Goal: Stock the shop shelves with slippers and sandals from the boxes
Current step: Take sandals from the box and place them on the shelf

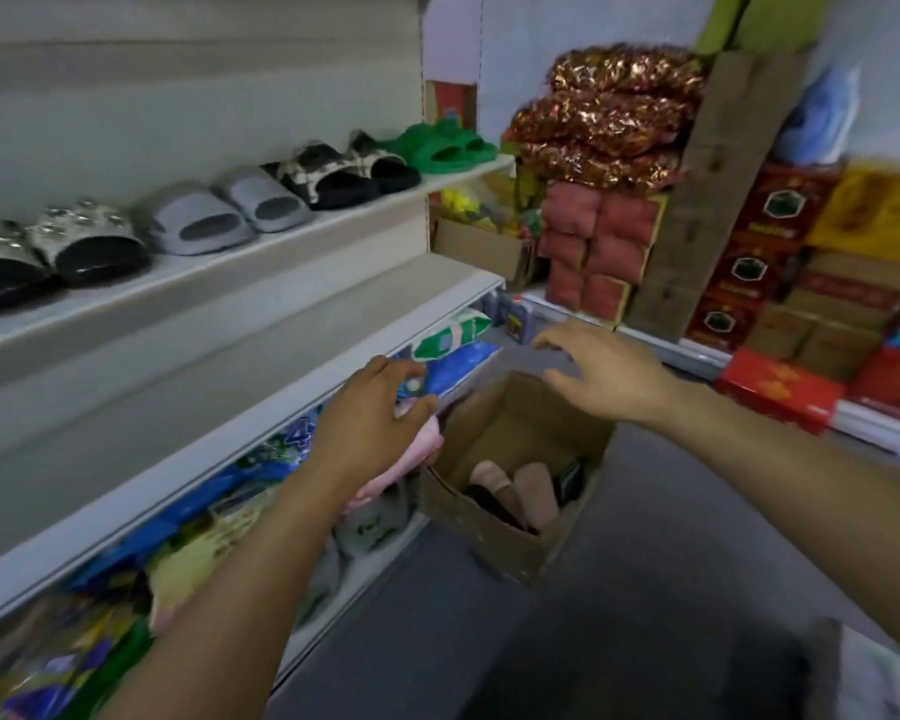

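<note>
An open cardboard box [510, 543] stands on the floor by the shelving, with pink slippers [536, 493] and a dark one [489, 504] inside. My left hand [380, 413] is left of the box, fingers curled over a pink slipper [419, 452] that it holds. Spread open with nothing in it, my right hand [604, 368] hovers above the box's far rim. The upper shelf [292, 241] carries pairs in a row: black with silver [74, 246], grey [230, 213], black with checked straps [344, 171] and green [448, 145].
The middle shelf [333, 298] is bare. Bright packets [204, 537] fill the bottom shelf. Stacked red and brown cartons [780, 262] and sacks of goods [609, 116] line the far right wall. Grey floor [645, 615] lies around the box.
</note>
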`<state>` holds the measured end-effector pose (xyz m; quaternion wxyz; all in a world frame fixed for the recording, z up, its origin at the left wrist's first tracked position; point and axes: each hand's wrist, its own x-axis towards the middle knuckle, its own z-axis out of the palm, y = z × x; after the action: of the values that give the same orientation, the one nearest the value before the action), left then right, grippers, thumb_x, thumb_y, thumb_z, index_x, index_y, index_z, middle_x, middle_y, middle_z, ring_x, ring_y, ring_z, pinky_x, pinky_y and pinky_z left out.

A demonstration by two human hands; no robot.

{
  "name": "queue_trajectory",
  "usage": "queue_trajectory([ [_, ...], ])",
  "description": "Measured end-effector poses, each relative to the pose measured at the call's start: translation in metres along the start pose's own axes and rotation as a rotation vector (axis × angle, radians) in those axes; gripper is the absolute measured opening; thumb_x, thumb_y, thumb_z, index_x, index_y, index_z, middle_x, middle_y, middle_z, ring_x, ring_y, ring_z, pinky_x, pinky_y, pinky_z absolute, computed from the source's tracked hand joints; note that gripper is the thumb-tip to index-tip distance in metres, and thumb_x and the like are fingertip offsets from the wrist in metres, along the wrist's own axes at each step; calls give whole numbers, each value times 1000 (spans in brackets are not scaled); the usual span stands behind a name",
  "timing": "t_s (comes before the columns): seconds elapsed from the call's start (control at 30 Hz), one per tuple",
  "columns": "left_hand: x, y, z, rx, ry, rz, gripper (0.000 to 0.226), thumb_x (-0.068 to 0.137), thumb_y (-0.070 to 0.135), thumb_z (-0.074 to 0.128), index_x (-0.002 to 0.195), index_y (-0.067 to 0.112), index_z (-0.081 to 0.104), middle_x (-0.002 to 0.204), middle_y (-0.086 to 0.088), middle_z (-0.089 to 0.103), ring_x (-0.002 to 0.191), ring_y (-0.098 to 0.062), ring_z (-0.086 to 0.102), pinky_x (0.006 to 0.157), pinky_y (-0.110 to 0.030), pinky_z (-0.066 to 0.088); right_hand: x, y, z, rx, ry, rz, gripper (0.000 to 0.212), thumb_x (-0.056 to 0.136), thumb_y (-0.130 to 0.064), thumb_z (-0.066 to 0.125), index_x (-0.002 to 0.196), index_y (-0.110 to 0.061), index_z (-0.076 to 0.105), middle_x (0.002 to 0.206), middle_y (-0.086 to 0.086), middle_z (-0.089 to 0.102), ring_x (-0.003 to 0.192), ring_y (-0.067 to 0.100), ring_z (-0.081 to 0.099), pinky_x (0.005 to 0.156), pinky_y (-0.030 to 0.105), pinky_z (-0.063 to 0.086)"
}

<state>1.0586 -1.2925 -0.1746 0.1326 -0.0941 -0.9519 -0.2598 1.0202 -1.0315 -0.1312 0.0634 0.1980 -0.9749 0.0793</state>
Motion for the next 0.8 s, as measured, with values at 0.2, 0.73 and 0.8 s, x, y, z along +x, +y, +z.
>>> queue_trajectory([
  [0.2, 60, 6, 90, -150, -206, -98, 43, 84, 48, 60, 121, 26, 59, 118, 5, 59, 103, -14, 58, 91, -33, 47, 27, 91, 53, 80, -136, 87, 33, 93, -34, 52, 125, -25, 54, 126, 0, 54, 113, 19, 51, 78, 26, 35],
  [0.73, 222, -79, 348, -374, -557, -608, 31, 83, 39, 67, 108, 22, 64, 104, -3, 68, 99, -19, 63, 94, -36, 49, 212, 282, 268, 339, -738, 274, 26, 99, -20, 43, 103, -3, 62, 108, 9, 62, 107, 29, 58, 91, 35, 45],
  [0.8, 226, -97, 385, -385, -603, -691, 29, 88, 32, 66, 114, 20, 64, 105, 0, 68, 102, -17, 62, 94, -31, 48, 220, 298, 313, 379, -837, 308, 29, 98, -21, 45, 117, -6, 61, 120, 10, 61, 112, 26, 56, 96, 34, 44],
])
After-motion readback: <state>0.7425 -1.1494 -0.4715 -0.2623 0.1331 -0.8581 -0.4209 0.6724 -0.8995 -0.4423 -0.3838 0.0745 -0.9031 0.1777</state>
